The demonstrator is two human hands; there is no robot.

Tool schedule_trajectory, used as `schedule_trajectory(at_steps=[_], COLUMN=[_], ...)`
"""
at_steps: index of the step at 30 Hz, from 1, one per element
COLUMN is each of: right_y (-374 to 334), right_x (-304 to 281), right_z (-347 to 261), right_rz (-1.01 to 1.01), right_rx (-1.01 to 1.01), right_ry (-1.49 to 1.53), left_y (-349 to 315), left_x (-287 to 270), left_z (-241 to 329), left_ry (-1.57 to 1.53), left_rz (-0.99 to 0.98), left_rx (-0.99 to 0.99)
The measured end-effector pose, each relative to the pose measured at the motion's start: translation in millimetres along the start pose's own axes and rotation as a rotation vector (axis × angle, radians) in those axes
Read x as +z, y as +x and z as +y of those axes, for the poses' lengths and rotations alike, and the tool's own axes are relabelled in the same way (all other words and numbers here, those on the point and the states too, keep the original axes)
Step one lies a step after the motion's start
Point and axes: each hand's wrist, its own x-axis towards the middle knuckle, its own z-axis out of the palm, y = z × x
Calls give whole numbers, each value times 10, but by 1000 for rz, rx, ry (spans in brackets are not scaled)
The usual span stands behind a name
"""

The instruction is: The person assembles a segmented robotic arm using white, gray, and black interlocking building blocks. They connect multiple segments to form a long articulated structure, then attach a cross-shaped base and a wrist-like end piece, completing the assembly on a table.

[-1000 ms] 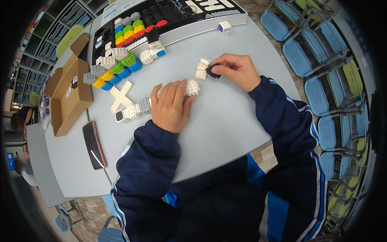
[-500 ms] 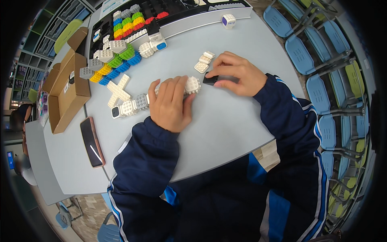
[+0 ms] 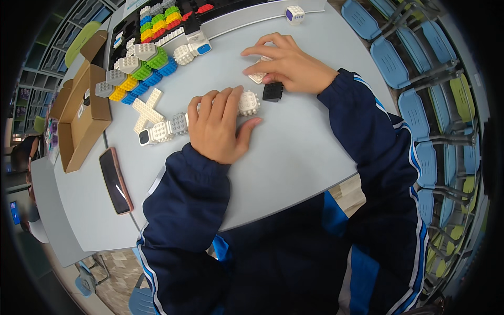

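Note:
My left hand (image 3: 218, 126) curves over a chain of white and grey studded blocks (image 3: 178, 124), its fingers across the middle and its thumb on the near side. A white block (image 3: 249, 103) at the right end shows beyond my fingers. My right hand (image 3: 296, 68) reaches over small white flat pieces (image 3: 257, 77), fingers spread and touching or just above them. The hand partly covers these pieces. Below its thumb, a black block (image 3: 272, 92) lies free on the table, just right of the chain's end. A cream cross-shaped piece (image 3: 148, 111) lies beyond the chain's left part.
Stacked coloured blocks (image 3: 139, 73) and a white block with a blue panel (image 3: 199, 44) stand at the far left. Behind is a black tray of bricks (image 3: 205, 16). A white cube (image 3: 295, 15) sits far right. An open cardboard box (image 3: 84, 121) and a phone (image 3: 116, 181) lie left.
My right hand has let go of the black block and moved up and left over the small white pieces. My left hand stays on the chain. The whole view has shifted slightly.

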Motion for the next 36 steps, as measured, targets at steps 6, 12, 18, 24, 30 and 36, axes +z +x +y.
schedule_trajectory(at_steps=[6,12,18,24,30,36], right_y=[-36,-96,-156,-157,-168,-171], right_x=[-257,-245,-178,-196,-108,-75], right_z=[-58,-560,-689,-665,-671,-728], right_rz=[196,320,232,289,285,298], right_rx=[88,71,95,17,80,125], right_ry=[127,535,536,458,509,579], left_y=[-49,-45,-35,-44,-48,-78], left_x=[30,-78,-87,-34,-38,-48], left_z=[-54,-43,-36,-59,-65,-30], left_ry=[-75,-106,-85,-50,-44,-89], left_rz=[24,171,193,270,256,235], left_rx=[-18,35,48,90,107,97])
